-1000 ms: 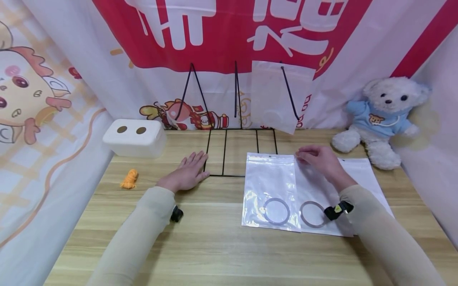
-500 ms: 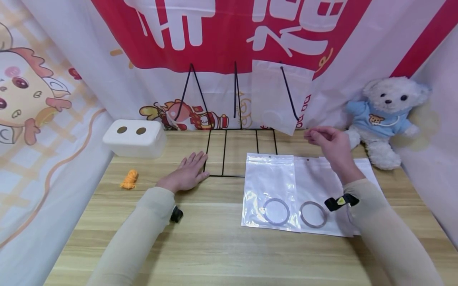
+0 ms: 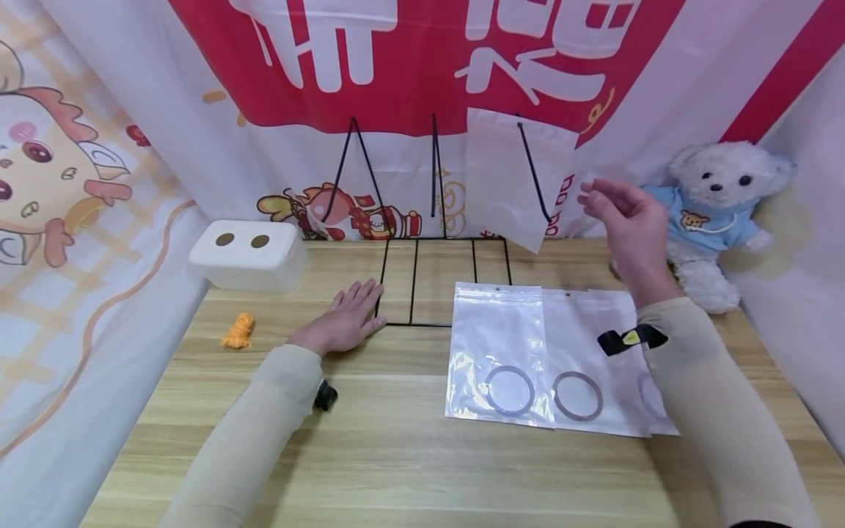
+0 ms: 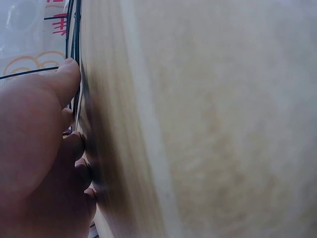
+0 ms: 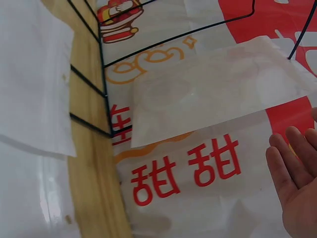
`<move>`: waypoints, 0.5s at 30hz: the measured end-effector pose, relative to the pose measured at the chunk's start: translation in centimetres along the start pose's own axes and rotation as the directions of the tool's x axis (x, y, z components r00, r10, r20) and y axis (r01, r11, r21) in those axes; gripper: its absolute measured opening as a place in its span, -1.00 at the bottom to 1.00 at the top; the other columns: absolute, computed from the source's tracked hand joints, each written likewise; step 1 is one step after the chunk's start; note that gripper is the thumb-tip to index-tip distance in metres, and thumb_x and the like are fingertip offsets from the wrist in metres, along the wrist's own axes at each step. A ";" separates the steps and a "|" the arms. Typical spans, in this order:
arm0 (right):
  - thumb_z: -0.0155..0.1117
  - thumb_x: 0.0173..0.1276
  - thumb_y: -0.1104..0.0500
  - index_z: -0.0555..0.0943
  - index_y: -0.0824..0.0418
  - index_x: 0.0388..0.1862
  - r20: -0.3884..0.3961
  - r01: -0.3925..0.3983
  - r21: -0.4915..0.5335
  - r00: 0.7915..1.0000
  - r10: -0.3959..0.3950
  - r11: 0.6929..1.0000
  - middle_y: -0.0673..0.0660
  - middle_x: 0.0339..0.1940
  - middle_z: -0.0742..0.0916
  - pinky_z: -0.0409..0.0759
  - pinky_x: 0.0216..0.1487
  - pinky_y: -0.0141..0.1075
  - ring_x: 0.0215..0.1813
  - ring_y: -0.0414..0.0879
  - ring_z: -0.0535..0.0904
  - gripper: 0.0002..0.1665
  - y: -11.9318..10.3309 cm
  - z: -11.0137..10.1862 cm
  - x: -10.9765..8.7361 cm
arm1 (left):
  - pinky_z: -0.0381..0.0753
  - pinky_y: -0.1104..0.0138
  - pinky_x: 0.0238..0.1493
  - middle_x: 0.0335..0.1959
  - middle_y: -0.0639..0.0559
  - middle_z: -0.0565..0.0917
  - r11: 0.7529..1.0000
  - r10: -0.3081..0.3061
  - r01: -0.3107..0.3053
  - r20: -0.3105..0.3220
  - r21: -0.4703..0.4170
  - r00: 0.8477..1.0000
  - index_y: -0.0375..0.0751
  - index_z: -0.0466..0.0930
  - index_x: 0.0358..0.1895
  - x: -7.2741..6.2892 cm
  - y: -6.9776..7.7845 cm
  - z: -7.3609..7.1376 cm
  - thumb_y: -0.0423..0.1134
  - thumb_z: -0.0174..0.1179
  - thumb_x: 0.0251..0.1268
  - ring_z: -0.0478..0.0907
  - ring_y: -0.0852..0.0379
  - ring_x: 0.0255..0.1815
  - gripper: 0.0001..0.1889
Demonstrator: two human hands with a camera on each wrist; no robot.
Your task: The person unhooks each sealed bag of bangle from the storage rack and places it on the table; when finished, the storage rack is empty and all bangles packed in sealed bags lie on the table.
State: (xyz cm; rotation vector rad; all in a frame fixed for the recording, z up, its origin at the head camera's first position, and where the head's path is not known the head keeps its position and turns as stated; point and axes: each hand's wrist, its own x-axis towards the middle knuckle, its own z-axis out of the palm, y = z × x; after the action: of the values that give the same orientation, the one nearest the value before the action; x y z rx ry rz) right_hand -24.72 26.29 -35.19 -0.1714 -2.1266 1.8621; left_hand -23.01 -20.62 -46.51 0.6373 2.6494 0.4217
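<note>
My left hand [image 3: 343, 319] lies flat on the table, fingers spread, its fingertips touching the base of a black wire rack [image 3: 414, 282]. In the left wrist view, the left thumb [image 4: 67, 82] rests along the rack's wire. Raised beside the rack's right arm is my right hand [image 3: 630, 235], its fingers relaxed with nothing held. A clear zip bag [image 3: 495, 172] hangs on that arm; the right wrist view shows the hanging bag [image 5: 198, 94] just beyond my fingers. Several more zip bags [image 3: 498, 330] lie overlapping on the table, each visible one with a ring-shaped item [image 3: 488, 392].
A white box [image 3: 247, 257] with two round holes stands at the back left, and an orange cord bundle [image 3: 239, 331] lies before it. A white teddy bear [image 3: 713, 198] in blue sits at the back right. Printed cloth [image 3: 409, 103] hangs behind the rack.
My right hand has risen from the bags on the table, moving up and slightly right to beside the hanging bag, which has shifted slightly. The left hand has stayed still.
</note>
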 end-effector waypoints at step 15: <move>0.44 0.49 -0.19 0.64 -0.10 0.47 0.011 0.010 -0.028 1.000 -0.010 1.000 -0.07 0.40 0.75 0.59 0.50 -0.33 0.35 -0.12 0.71 -0.38 -4.9 2.4 1.6 | -0.31 -0.32 0.77 0.84 -0.26 -0.20 1.000 -0.003 0.003 -0.011 0.003 1.000 -0.23 -0.17 0.80 0.1 -0.2 0.2 0.07 -0.11 0.81 -0.34 -0.37 0.84 -0.22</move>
State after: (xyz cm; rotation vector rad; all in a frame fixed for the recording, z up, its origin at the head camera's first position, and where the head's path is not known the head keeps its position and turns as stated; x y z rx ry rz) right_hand -26.43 23.76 -30.35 -0.1571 -2.1575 1.8325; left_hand -23.08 -20.68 -46.77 0.6341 2.6617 0.4223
